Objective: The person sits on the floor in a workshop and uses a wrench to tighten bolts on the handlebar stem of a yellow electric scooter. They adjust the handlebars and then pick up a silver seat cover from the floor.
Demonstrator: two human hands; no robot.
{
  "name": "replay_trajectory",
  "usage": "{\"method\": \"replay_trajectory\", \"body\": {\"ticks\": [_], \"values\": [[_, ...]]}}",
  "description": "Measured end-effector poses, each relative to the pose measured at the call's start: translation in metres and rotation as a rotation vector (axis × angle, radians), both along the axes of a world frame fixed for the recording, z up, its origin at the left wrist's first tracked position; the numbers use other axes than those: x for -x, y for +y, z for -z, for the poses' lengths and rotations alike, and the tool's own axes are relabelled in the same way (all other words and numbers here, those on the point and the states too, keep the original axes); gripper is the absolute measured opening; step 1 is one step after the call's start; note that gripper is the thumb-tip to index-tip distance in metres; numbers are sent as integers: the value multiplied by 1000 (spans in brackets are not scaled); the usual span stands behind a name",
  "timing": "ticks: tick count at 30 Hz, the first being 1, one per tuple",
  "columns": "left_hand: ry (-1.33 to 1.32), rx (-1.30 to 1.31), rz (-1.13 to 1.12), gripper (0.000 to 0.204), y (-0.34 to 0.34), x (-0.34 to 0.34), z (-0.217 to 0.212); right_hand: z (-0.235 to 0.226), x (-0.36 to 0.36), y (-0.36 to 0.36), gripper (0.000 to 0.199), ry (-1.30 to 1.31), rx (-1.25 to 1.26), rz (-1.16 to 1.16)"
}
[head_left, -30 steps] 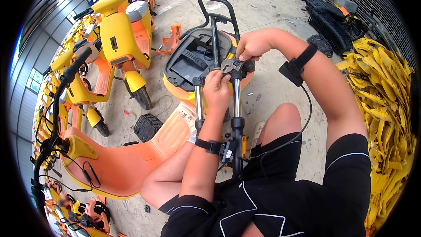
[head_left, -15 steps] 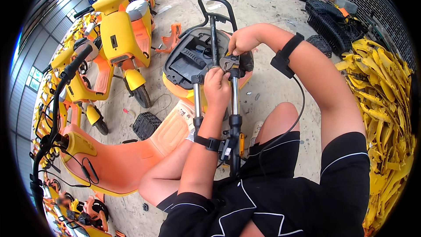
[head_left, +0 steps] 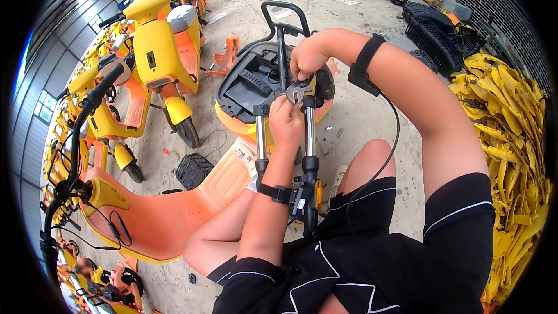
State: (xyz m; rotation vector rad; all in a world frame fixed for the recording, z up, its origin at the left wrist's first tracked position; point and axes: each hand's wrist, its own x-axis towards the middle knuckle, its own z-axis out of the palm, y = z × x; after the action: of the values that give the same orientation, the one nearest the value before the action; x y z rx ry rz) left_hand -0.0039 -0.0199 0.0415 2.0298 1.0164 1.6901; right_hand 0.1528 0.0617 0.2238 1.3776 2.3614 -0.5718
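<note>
A front fork [head_left: 310, 134] with two silver tubes stands between my knees, its black steerer tube [head_left: 282, 61] pointing away from me. At the fork's top lies a metal adjustable wrench [head_left: 295, 92], its jaws close to the base of that tube. My right hand [head_left: 310, 56] is closed on the wrench from the far side, wrist bent, the handle mostly hidden. Just below the jaws, my left hand [head_left: 286, 120] has its fingers curled together at the fork's top. What those fingers grip is hidden.
Beyond the fork stands a yellow scooter body [head_left: 232, 117] with an open black tray. An orange scooter floor panel [head_left: 174, 206] and handlebar [head_left: 87, 104] lie left. Yellow scooters [head_left: 154, 52] line the left side. Yellow panels [head_left: 505, 157] and black baskets [head_left: 433, 35] are piled right.
My right hand has moved a little to the left, and the wrench head has turned and shifted left with it. My left hand stays at the fork's top.
</note>
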Motion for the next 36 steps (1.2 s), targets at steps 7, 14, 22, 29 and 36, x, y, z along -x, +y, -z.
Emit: {"method": "replay_trajectory", "body": {"ticks": [7, 14, 22, 29, 36], "values": [[-7, -3, 9, 17, 0, 4, 1, 5, -2, -5, 31, 63, 107, 24], [-79, -35, 23, 21, 2, 3, 3, 6, -11, -22, 30, 112, 73, 102], [-57, -41, 32, 23, 1, 8, 2, 5, -6, -11, 26, 158, 46, 26], [-63, -33, 32, 23, 7, 8, 6, 16, -11, 8, 31, 127, 142, 89], [-93, 26, 57, 21, 4, 10, 6, 28, -24, -1, 32, 158, 58, 128]]}}
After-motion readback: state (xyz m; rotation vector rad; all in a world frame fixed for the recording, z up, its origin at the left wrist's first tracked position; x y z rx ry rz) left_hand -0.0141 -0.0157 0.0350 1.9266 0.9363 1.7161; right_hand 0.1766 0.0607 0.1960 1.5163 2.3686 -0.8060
